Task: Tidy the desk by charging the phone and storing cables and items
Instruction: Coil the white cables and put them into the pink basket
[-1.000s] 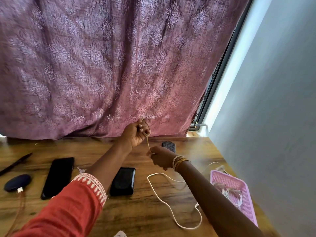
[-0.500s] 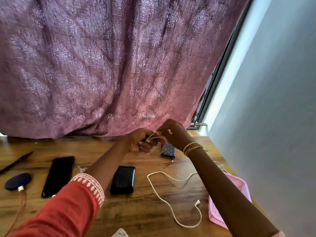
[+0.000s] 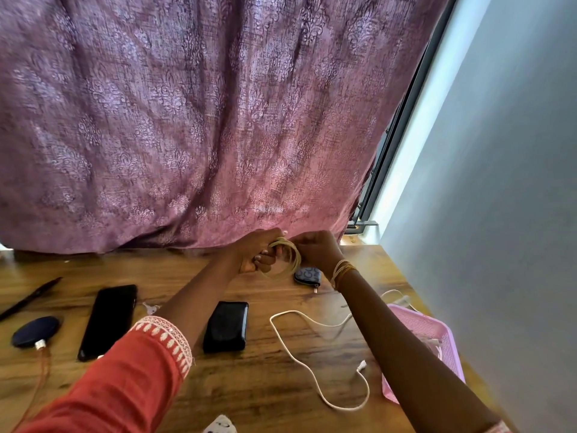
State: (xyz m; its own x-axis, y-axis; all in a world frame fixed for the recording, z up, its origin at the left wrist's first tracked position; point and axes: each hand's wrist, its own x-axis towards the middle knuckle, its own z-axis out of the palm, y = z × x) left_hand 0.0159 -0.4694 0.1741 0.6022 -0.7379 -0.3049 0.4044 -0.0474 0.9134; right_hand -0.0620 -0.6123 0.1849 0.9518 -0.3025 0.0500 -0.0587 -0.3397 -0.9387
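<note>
The pale beige cable (image 3: 288,256), wound into a small coil of loops, is being held up above the far edge of the wooden table (image 3: 265,389), in front of the purple patterned curtain (image 3: 203,120). The left hand (image 3: 257,253) is closing in a fist around the coil, and the right hand (image 3: 315,250), wearing thin gold bangles (image 3: 342,270), is pinching the loops from the other side, the two hands touching. On the table, a black smartphone (image 3: 107,320) is lying flat near a dark round charging pad (image 3: 36,332) and a black rectangular case (image 3: 226,326). A loose white cable (image 3: 307,367) is trailing toward a pink plastic basket (image 3: 437,335) at the right edge.
</note>
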